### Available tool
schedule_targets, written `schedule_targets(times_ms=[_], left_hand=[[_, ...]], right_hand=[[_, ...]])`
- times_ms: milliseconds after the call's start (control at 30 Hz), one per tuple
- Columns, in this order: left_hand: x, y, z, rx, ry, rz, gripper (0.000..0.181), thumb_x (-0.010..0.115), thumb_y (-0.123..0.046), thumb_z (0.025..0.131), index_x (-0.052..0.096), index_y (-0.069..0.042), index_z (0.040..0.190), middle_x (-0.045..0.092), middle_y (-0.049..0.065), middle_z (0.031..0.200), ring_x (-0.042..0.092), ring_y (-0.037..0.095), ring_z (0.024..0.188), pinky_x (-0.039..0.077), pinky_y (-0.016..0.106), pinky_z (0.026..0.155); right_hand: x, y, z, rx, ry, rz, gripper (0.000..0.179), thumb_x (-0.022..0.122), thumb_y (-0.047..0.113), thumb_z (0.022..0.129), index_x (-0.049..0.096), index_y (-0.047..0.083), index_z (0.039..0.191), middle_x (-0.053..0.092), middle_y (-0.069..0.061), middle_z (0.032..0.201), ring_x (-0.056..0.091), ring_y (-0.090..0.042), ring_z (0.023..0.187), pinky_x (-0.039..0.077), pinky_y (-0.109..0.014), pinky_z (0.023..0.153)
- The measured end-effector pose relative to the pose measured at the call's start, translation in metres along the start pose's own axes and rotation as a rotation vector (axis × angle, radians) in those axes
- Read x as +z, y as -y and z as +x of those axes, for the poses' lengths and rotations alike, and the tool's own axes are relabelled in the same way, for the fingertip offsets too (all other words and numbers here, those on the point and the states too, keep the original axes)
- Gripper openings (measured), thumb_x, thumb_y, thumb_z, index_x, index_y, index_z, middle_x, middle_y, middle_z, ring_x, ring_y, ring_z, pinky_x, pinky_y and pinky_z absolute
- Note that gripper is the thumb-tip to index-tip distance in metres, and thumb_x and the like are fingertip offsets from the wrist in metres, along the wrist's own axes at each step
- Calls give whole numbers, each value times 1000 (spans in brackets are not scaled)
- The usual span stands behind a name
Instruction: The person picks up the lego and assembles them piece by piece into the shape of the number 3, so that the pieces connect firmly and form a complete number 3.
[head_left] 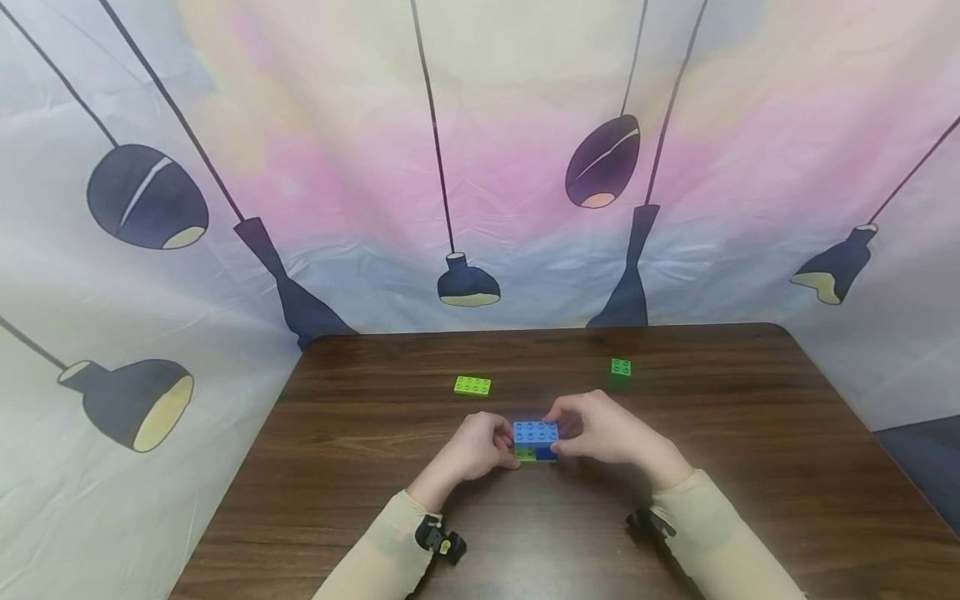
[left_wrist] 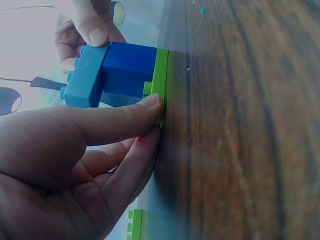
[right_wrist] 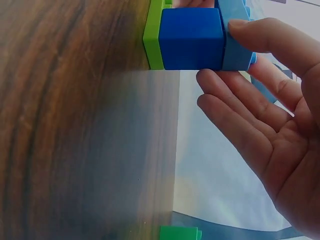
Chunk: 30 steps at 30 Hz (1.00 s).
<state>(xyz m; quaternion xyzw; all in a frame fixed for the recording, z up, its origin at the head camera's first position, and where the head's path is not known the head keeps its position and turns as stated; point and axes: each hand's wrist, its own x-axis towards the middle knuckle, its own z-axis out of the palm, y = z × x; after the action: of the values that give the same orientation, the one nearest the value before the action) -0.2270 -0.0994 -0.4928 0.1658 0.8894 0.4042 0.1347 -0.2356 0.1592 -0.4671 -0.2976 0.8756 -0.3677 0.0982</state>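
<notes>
A small stack of building bricks stands on the table between both hands. Its base is a flat lime green brick (left_wrist: 160,75), a dark blue brick (right_wrist: 191,39) sits on the base's right part, and a light blue brick (head_left: 536,432) with two rows of studs lies across the top. My left hand (head_left: 478,447) pinches the left end of the green base between thumb and fingers, low at the tabletop. With thumb and fingers, my right hand (head_left: 603,427) holds the light blue brick at its right end. Beneath the light blue brick's left part is a gap.
On the brown wooden table (head_left: 360,500), a flat lime green brick (head_left: 472,385) lies behind the left hand. A smaller green brick (head_left: 621,367) stands farther back on the right. A cloth printed with lamps (head_left: 468,283) hangs behind the table.
</notes>
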Motion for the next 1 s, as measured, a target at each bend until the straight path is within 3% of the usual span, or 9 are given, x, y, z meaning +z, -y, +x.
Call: schedule_targets(times_ms=[333,567,700,1000], left_hand=[[0,1,1,2,-5,-7,27,94,0,78,71,-3,94,66,0,78,61,14,71,52,29,66],[1,-1,-1,-6,0,-18,27,93,1,79,71,-3,94,66,0,79,61,15,72,53,29,67],[1,-1,0,-3,-2,-11,27,93,1,79,71,-3,94,66,0,78,61,13,72,53,29,67],[1,-3,-1,-3,-7,-6,27,94,0,78,72,-3,93,66,-1,77,61,12,71,52,28,67]], right_hand=[[1,-2,2,45,-4,44,28,90,18,88,75,17,112,77,6,105,75,-11,95,62,-35,84],[-4,-10,0,35,55,149,39,90,23,90,71,11,123,76,-1,112,75,-18,102,61,-37,88],[-8,-14,-2,27,79,201,35,86,23,93,71,9,122,76,-4,116,76,-21,106,62,-39,89],[-11,-14,-2,24,49,170,31,87,25,93,76,12,118,77,0,112,76,-16,100,62,-35,86]])
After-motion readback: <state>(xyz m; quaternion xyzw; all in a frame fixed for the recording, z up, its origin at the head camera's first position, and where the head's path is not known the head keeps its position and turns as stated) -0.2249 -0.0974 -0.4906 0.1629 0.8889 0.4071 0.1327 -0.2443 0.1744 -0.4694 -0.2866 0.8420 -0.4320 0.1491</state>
